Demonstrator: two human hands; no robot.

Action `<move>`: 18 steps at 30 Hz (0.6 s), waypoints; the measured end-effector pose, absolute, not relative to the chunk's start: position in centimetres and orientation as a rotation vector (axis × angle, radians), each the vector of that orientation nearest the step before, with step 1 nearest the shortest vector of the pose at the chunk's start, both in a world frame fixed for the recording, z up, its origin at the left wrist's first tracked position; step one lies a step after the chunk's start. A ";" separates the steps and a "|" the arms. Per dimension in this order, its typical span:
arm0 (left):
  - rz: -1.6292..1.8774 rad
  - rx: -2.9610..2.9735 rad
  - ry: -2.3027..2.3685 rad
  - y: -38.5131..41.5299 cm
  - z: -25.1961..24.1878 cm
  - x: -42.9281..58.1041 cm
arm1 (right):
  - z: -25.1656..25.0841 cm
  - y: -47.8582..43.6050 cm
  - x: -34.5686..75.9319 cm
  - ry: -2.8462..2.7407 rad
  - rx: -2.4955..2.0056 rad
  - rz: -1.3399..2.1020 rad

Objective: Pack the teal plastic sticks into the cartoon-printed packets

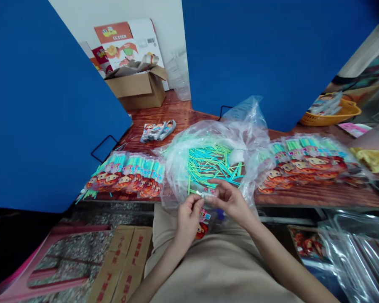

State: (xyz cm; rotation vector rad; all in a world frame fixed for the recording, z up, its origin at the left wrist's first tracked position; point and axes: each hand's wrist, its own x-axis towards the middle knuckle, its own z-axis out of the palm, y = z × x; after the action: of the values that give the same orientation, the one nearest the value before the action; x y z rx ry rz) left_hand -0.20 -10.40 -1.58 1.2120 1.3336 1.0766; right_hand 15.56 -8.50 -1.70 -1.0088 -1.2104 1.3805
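Observation:
In front of my lap, my left hand (189,216) pinches the top edge of a small clear plastic packet (203,223) printed with a red-haired cartoon figure. My right hand (229,201) has its thumb and fingertips closed at the same edge, with the other fingers curled. The packet hangs below the table edge, its lower part over my trousers. Just beyond my hands lies a large clear plastic bag (177,168), its mouth spread wide. Many thin green and blue sticks (208,162) lie loose inside it.
Rows of filled packets lie left (126,174) and right (306,162) of the bag. Blue panels (240,54) stand across the table. Behind are an open carton (139,88), a bundle of grey packets (158,130) and a yellow basket (331,118). A pink stool (38,261) stands below left.

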 end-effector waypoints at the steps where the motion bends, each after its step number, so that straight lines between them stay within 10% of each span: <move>1: 1.076 1.289 1.354 -10.6 -1.6 -0.3 | -1.7 -8.6 15.6 -1.202 -1.014 1.421; 18: 1.022 1.433 1.374 -12.3 -1.7 0.0 | -2.1 -10.7 16.3 -1.542 -1.247 0.995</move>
State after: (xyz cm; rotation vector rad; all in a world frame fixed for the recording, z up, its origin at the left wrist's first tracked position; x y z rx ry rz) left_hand -0.05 -12.34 -1.66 1.4331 1.3739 1.0216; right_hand 16.29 -10.71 -2.14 -1.2469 -1.5423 0.9946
